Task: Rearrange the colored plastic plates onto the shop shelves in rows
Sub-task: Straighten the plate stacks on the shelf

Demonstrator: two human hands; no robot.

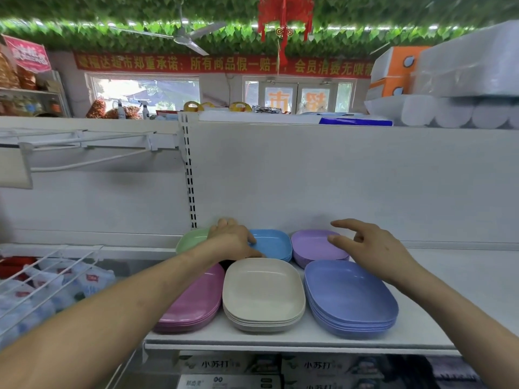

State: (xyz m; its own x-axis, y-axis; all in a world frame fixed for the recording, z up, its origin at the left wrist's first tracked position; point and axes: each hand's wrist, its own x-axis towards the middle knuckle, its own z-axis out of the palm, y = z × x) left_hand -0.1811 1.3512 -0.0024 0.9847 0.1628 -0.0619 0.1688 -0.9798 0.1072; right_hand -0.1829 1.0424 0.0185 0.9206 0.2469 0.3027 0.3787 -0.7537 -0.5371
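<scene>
Six stacks of rounded-rectangle plates on the white shelf (421, 327). Back row: green stack (191, 240), blue stack (273, 244), lilac stack (311, 245). Front row: pink stack (193, 301), beige stack (262, 290), periwinkle stack (348, 296). Your left hand (230, 238) curls over the green stack's far rim. Your right hand (370, 245) is spread above the lilac stack, holding nothing.

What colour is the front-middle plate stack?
Cream plate stack, clearest in the head view.

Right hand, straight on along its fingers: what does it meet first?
Likely the lilac plates, just under the right hand; past them, the blue plates. Depth is unclear.
</scene>
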